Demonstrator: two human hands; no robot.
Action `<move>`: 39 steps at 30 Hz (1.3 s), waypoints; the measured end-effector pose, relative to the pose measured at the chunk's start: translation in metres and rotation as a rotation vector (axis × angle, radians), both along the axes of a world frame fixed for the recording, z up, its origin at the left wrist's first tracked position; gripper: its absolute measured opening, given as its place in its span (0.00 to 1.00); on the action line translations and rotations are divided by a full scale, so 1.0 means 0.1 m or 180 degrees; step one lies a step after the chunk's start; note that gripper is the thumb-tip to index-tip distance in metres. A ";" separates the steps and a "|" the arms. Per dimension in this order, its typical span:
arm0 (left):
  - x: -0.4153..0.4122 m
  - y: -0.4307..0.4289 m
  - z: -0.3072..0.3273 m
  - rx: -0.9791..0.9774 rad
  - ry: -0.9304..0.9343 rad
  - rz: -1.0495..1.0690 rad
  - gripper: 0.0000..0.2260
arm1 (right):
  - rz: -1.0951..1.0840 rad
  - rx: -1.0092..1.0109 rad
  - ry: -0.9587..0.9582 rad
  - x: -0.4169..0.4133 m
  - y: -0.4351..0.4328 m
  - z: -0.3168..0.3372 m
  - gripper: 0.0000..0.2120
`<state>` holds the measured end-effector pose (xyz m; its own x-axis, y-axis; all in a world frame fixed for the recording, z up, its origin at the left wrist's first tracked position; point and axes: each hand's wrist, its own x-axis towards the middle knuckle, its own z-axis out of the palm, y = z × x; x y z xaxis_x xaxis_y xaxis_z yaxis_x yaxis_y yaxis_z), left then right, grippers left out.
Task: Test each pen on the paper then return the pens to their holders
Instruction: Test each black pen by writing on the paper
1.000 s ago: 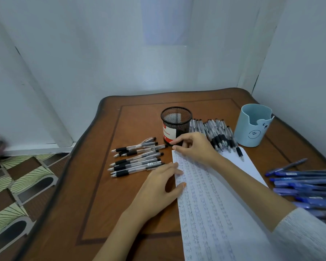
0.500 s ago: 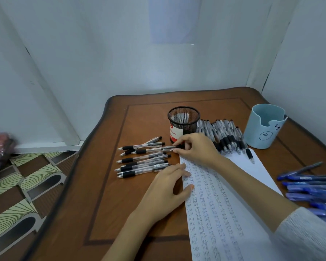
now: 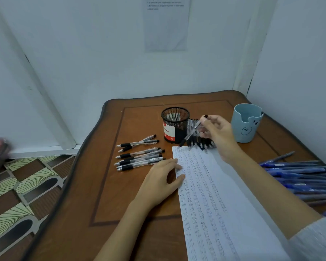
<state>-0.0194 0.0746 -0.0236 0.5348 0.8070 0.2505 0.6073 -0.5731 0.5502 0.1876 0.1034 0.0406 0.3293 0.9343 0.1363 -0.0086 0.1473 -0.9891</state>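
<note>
Wooden table [image 3: 73, 204]: curved edge at nine o'clock.
Mesh holder [image 3: 175, 125], blue cup [image 3: 246, 123]: contents unseen.
Right hand [image 3: 217, 134]: pinches black pen [image 3: 191, 134].
Left hand [image 3: 162, 180]: flat on the edge of the paper [image 3: 215, 204].

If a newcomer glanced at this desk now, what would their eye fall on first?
Probably the right hand, pinching a black pen slanted tip-down at the top edge of the paper, a long sheet filled with rows of small marks. The left hand rests on the sheet's left edge, with loose black pens beside it and a heap of blue pens at the far right.
</note>
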 end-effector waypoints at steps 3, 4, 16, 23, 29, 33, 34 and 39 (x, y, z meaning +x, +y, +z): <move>0.00 -0.02 0.02 0.0093 0.0004 0.0040 0.14 | -0.0101 0.0008 0.0722 0.06 -0.09 0.07 0.03; 0.00 -0.03 0.02 0.0114 0.0018 0.0037 0.14 | -0.0058 0.0038 0.1049 0.08 -0.13 0.09 0.02; -0.09 -0.26 0.04 -0.0220 0.0167 -0.0125 0.18 | 0.0674 -0.0448 0.2653 0.24 -0.68 -0.01 0.13; -0.19 -0.42 0.03 -0.0395 0.0242 -0.0403 0.21 | 0.0730 -0.0818 0.1916 0.26 -0.93 -0.14 0.21; -0.18 -0.48 0.01 -0.0357 0.0067 -0.0374 0.20 | 0.0686 -0.1184 0.1484 0.22 -1.21 -0.26 0.19; -0.20 -0.50 0.00 -0.0403 -0.0071 -0.0430 0.18 | -0.0044 -0.0737 0.0760 0.20 -1.32 -0.36 0.10; -0.20 -0.50 0.00 -0.0421 -0.0076 -0.0447 0.19 | -0.0141 -0.0667 0.0695 0.20 -1.34 -0.37 0.13; -0.20 -0.53 0.03 -0.0485 -0.0003 -0.0508 0.23 | -0.0017 -0.0440 0.0464 0.18 -1.43 -0.44 0.12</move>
<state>-0.0393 0.0221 -0.0202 0.6586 0.7407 0.1327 0.5149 -0.5722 0.6384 0.2055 -0.0397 -0.0030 0.3413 0.9390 -0.0427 -0.1527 0.0105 -0.9882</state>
